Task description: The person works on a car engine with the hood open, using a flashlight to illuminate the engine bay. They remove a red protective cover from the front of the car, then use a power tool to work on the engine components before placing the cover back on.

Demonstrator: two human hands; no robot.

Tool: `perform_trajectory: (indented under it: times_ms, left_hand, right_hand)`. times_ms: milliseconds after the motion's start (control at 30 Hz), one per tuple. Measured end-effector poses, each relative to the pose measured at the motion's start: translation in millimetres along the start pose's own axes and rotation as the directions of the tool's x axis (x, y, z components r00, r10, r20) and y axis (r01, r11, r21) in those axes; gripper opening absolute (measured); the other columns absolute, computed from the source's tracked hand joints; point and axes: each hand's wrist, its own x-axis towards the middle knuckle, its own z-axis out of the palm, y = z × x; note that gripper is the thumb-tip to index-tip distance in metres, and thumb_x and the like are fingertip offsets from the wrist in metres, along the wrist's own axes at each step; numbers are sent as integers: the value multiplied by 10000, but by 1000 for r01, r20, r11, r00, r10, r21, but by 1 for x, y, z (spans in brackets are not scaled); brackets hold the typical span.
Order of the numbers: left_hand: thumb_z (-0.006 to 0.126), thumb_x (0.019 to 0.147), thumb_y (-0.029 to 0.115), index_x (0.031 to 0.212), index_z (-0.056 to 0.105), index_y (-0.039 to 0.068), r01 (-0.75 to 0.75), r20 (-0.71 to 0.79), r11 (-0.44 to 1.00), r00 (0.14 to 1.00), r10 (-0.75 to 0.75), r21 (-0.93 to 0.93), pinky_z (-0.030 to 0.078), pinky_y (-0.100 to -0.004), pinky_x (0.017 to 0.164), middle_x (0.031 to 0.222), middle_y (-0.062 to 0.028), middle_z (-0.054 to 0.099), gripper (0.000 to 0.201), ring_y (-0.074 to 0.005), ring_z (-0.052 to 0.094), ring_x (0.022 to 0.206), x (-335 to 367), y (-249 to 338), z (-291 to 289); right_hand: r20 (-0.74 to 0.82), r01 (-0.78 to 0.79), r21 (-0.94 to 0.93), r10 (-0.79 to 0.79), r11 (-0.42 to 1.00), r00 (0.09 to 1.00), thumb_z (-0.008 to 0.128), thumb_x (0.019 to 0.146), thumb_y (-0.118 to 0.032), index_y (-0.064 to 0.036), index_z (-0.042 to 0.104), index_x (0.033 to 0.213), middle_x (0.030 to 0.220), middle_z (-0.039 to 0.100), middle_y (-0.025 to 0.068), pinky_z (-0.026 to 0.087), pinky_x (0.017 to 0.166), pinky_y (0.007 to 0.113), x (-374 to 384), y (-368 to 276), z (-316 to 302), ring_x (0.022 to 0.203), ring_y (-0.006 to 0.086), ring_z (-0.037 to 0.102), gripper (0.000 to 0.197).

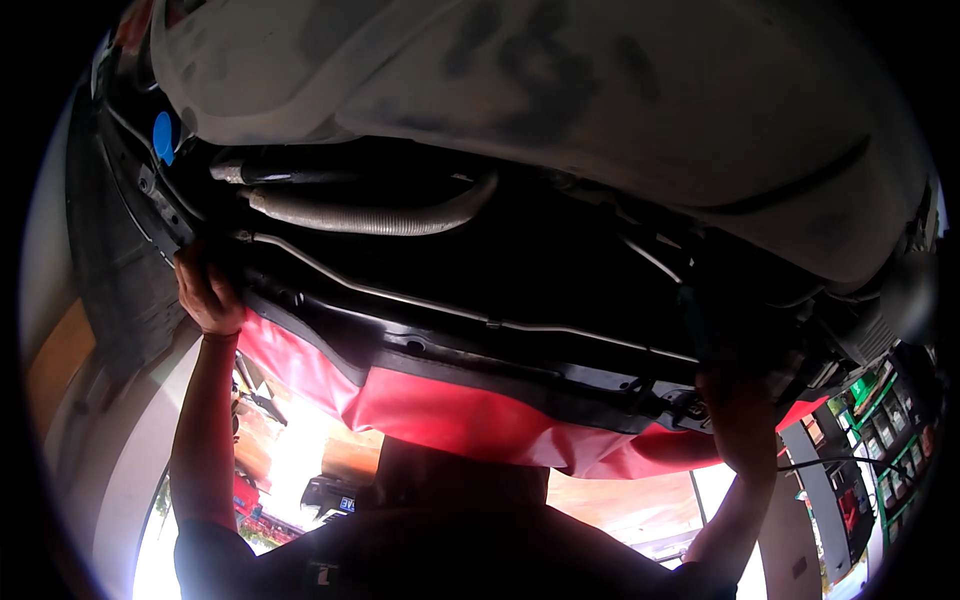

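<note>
A red fender cover [440, 400] with a dark upper band hangs along the front edge of a car's engine bay. My left hand [208, 292] is at the cover's left end, its fingers curled at the corner by the dark body panel. Deep shadow covers my right hand [735, 350], which reaches over the front edge at the right; its fingers cannot be made out. Between the hands, a thin metal pipe [400, 292] runs across the bay. Behind it lies a ribbed silver hose [375, 213].
A large grey, dusty plastic cover [600, 110] with dark smudges fills the far side. At the far left is a blue cap [163, 137]. Green-edged shelving [888, 440] holding several items stands at the right. A dark cable [840, 461] runs near my right forearm.
</note>
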Motion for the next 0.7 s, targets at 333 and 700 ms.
perform_trajectory:
  times_ms: [333,700]
  left_hand:
    - [476,973,269,1140,608,44,12,-29,1000,999,-13,-27,493,-425,738,961,-161,595,309,-382,614,853,0,4,-2]
    - [486,929,191,1128,614,53,-27,-44,1000,999,27,0,504,-413,711,970,-154,604,273,-374,624,832,1,0,-1]
  right_hand:
    - [136,222,-345,-185,912,973,569,978,-373,-46,539,1172,792,653,203,513,652,499,43,-15,-18,738,405,658,382]
    - [-88,392,-385,-456,835,885,607,956,-385,-47,582,1125,857,658,208,514,675,471,45,-55,-24,790,399,663,379]
